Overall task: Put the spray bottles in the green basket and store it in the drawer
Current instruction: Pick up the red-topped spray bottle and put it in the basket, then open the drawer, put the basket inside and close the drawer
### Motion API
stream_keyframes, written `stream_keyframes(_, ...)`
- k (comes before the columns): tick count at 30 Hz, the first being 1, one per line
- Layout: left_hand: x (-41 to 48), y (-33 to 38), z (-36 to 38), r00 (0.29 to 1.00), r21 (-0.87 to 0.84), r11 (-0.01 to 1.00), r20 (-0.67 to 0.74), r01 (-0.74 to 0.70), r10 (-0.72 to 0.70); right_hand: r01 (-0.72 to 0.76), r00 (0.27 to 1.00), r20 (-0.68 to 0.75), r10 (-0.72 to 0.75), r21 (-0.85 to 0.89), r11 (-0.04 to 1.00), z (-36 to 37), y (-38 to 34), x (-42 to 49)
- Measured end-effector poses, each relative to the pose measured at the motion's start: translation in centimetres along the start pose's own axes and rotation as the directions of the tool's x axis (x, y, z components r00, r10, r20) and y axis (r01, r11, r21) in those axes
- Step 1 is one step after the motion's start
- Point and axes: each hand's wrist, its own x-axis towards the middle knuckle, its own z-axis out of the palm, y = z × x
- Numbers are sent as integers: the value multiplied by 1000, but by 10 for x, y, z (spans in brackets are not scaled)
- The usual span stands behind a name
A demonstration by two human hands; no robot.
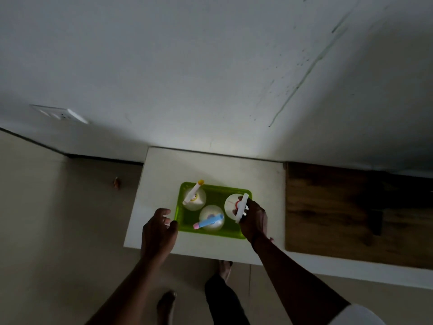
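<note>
Wall plate: a white switch plate (61, 114) is seen on the pale wall, far left, well above the floor line.
Floor object: a small brownish item (117, 182) lies on the beige floor left of the cabinet; what it is cannot be told.
Cabinet: a small white flat-topped cabinet (161, 174) is set against the wall; its top carries the basket near the front edge.
Left hand: the left hand (157, 233) is held released, fingers loosely curled, just beside the basket's front-left corner; contact with the rim cannot be told.
Basket: a translucent green rectangular plastic basket (187, 219) holds all three bottles upright.
Back-left bottle: a clear round spray bottle with a white and yellow head (194, 195) stands in the back-left corner.
Middle bottle: a clear round spray bottle with a blue and pink head (210, 221) stands at the front middle.
Right bottle: a clear round spray bottle with a white and red head (234, 204) stands at the right end, partly hidden by the hand.
Right hand: the right hand (254, 219) is closed around that bottle's head, covering the basket's front-right corner.
Wooden surface: a dark brown wooden top (351, 214) lies just right of the cabinet.
Feet: bare feet (225, 269) are seen on the floor below the front edge.
</note>
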Motion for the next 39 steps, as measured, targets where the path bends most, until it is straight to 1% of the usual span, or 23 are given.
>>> stream_keyframes(3,-8,-8,3,999,16,999,-8,32,-32,41,999,-4,-41,-23,999,4,4,3)
stream_keyframes(6,-14,-12,5,998,14,998,-17,68,-68,33,999,37,-31,-47,998,5,7,6)
stream_keyframes(11,-21,-16,8,998,19,999,-49,40,-39,76,996,50,-71,-94,993,5,8,12)
stream_keyframes(14,-29,-13,12,998,31,1000,-55,7,-5,82,994,82,-75,-89,993,-1,10,10)
stream_keyframes(17,-42,-6,16,997,29,999,-59,-38,39,85,995,64,-81,-60,995,-13,14,-2)
stream_keyframes(21,-64,4,22,991,31,993,-63,-117,119,37,994,104,-27,-93,995,-34,27,-22)
stream_keyframes(23,-76,9,25,981,10,986,-104,-165,165,25,994,110,-15,-94,995,-48,35,-36)
stream_keyframes(26,-95,13,31,956,-6,974,-193,-225,220,56,994,99,-45,-114,992,-69,53,-57)
stream_keyframes(28,-111,14,39,947,-19,969,-215,-248,238,76,993,95,-62,-143,987,-85,64,-77)
stream_keyframes(32,-145,15,69,954,-77,963,-179,-258,241,87,994,79,-77,-132,987,-117,92,-120)
stream_keyframes(35,-180,16,103,959,-125,954,-119,-272,258,117,988,122,-94,-205,972,-138,120,-152)
stream_keyframes(37,-204,15,131,955,-99,950,-29,-297,296,109,984,169,-60,-295,949,-151,145,-170)
stream_keyframes(39,-224,15,164,939,-36,947,121,-320,322,83,973,230,1,-358,930,-162,176,-184)
